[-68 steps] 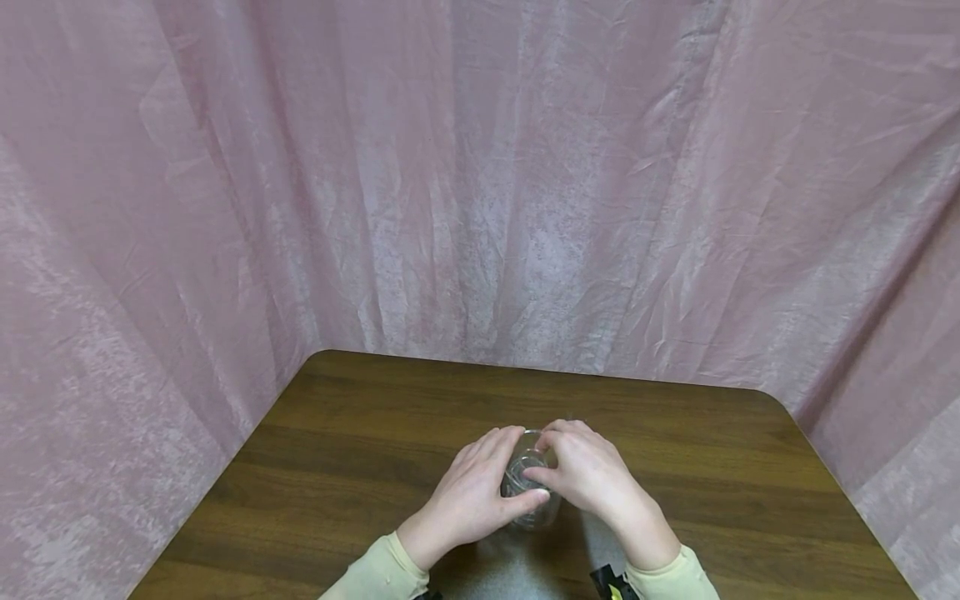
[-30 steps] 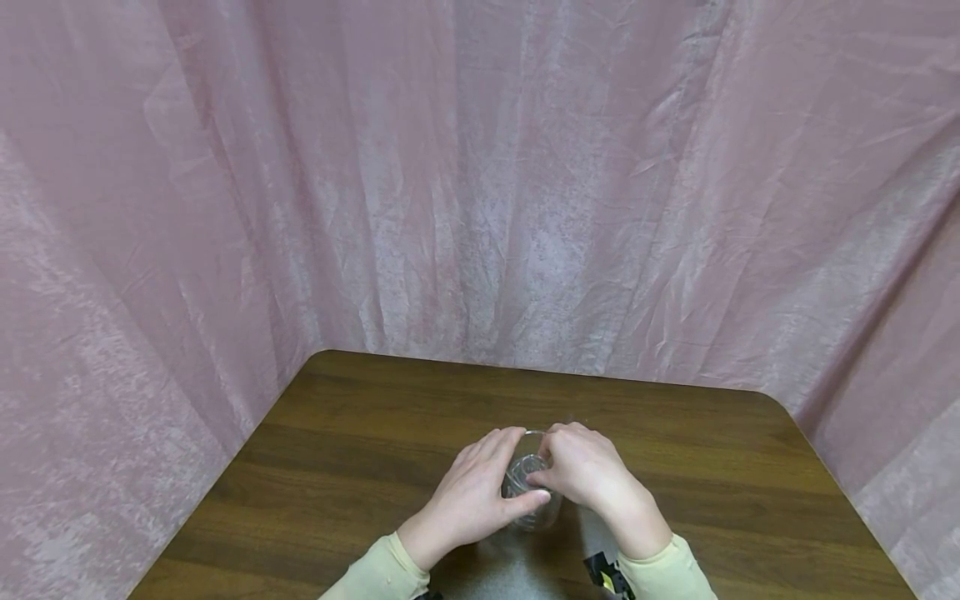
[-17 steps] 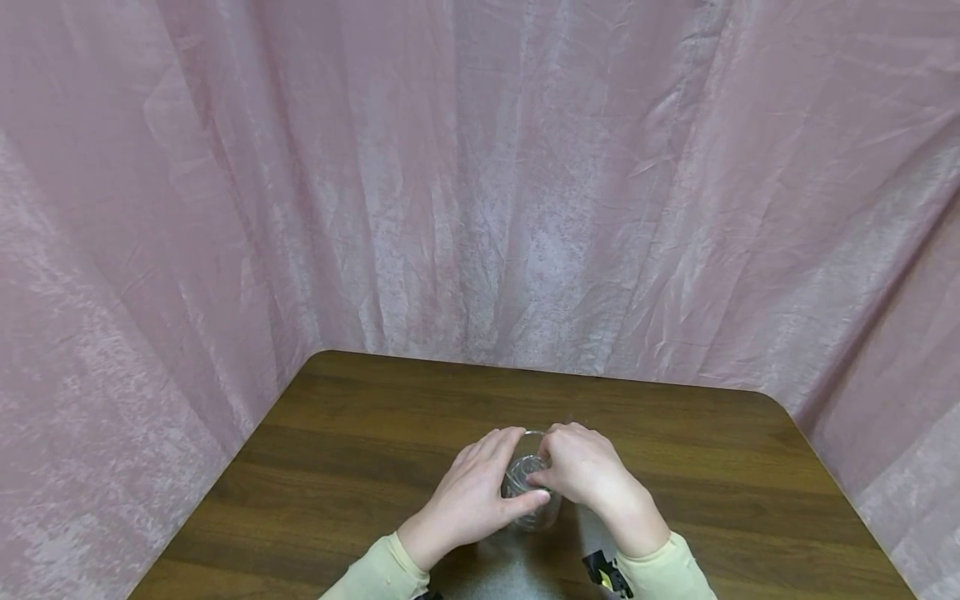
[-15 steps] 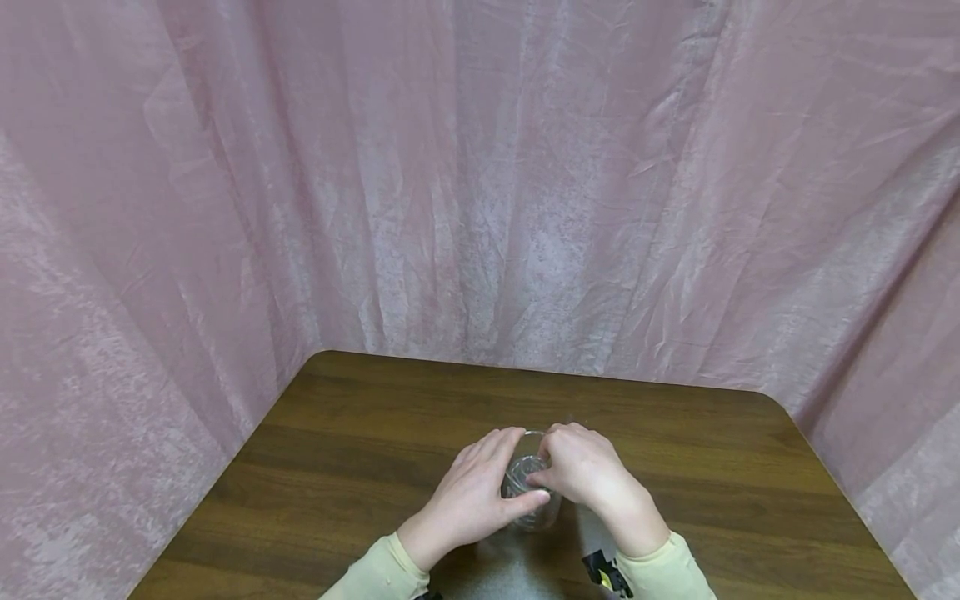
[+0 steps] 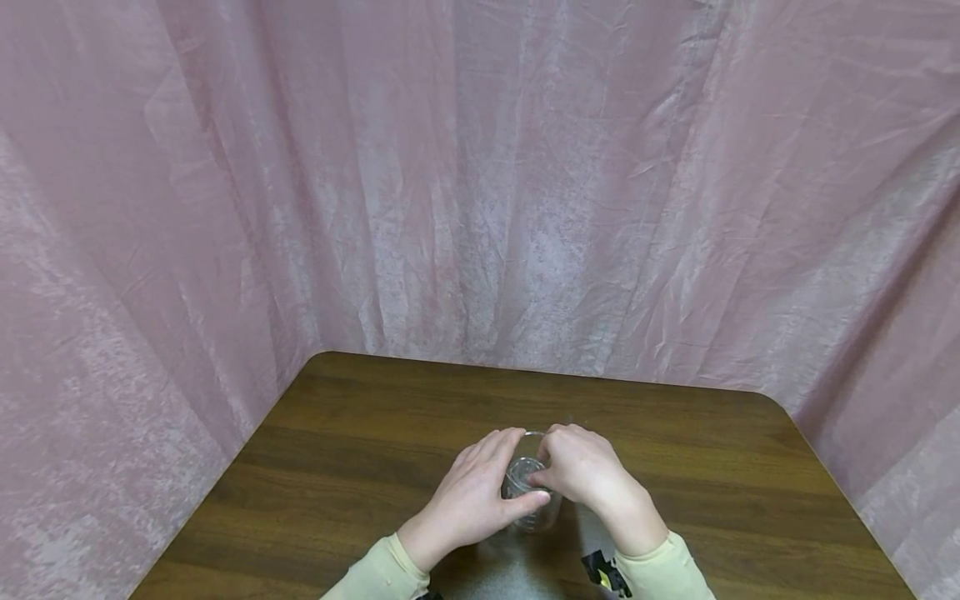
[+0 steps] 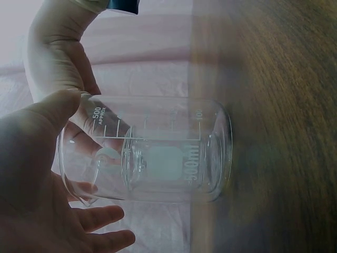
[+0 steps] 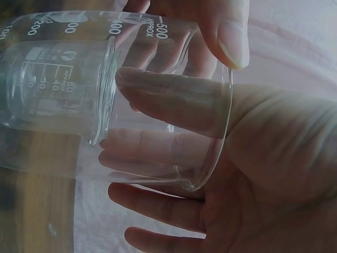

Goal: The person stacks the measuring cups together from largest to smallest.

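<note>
A large clear glass beaker [image 5: 536, 521], marked 500 ml, stands upright on the table. My left hand [image 5: 476, 492] holds it from the left near the rim, thumb on the near side and fingers spread on the far side. Inside it sits a small glass beaker [image 7: 58, 89] with a 50 scale. My right hand [image 5: 588, 471] reaches in over the large rim, its thumb and at least one finger down inside. They pinch at the small beaker's rim; the exact contact is blurred by the glass. Other right fingers show outside the large beaker's wall in the right wrist view.
The brown wooden table [image 5: 360, 450] has rounded far corners. Pink curtains [image 5: 480, 208] hang behind it and along both sides. A black strap piece [image 5: 604, 573] sits at the right wrist.
Since the earliest frame, my right hand has sunk slightly, and the small beaker's rim sits lower inside the large beaker. The left hand stays in place. Over the last half second almost nothing moves.
</note>
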Tool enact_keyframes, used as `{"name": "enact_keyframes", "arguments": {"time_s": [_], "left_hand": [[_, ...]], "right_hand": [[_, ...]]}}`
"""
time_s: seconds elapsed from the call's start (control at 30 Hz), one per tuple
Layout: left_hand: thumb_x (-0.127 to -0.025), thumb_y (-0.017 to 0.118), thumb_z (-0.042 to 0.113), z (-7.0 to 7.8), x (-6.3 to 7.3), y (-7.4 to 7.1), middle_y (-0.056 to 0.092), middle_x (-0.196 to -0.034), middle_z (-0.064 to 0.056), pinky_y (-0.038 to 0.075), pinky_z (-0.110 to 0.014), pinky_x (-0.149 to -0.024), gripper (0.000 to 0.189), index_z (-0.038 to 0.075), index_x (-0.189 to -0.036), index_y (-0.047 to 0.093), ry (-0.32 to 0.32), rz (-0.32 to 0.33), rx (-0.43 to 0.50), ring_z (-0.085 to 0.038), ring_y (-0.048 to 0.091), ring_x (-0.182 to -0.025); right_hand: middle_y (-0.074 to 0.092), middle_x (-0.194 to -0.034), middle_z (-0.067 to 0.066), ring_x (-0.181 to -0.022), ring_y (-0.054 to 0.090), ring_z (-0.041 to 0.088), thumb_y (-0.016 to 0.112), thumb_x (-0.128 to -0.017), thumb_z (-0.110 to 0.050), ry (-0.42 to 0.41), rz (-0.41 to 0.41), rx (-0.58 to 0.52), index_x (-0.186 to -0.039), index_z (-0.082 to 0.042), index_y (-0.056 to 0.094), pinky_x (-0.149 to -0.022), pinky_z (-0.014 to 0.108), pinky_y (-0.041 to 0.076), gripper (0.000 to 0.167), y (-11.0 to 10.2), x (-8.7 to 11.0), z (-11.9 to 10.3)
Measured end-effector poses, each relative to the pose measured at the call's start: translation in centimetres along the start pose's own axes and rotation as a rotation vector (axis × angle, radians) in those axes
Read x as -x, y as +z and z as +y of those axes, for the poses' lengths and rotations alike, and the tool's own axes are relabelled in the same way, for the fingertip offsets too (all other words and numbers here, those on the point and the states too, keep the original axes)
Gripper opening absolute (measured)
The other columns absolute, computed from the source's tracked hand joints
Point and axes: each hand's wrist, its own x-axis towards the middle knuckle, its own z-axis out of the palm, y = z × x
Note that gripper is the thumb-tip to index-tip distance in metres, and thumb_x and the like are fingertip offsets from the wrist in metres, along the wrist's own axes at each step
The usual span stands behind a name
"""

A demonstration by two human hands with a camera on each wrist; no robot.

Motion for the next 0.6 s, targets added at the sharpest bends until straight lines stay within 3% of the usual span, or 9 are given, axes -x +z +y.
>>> {"name": "enact_keyframes", "arguments": {"time_s": [0.3, 0.6], "left_hand": [[-0.100, 0.068, 0.071, 0.12, 0.05, 0.00, 0.054, -0.164, -0.010, 0.040, -0.062, -0.123, 0.091, 0.011, -0.165, 0.046, -0.001, 0.001, -0.007, -0.035, 0.047, -0.155], [-0.100, 0.066, 0.073, 0.06, -0.01, -0.17, 0.052, -0.166, -0.010, 0.038, -0.063, -0.124, 0.093, 0.011, -0.166, 0.045, -0.005, -0.009, 0.000, -0.036, 0.045, -0.156]], "right_hand": [[0.072, -0.091, -0.007, -0.088, 0.070, 0.021, 0.100, -0.079, -0.030, -0.003, 0.003, -0.014, -0.076, -0.024, 0.078, -0.080, 0.047, 0.060, 0.023, -0.07, 0.25, 0.10], [0.074, -0.094, -0.006, -0.089, 0.071, 0.020, 0.098, -0.083, -0.033, -0.017, 0.013, -0.044, -0.087, -0.019, 0.082, -0.098, 0.054, 0.059, 0.021, -0.02, 0.49, 0.51]]}}
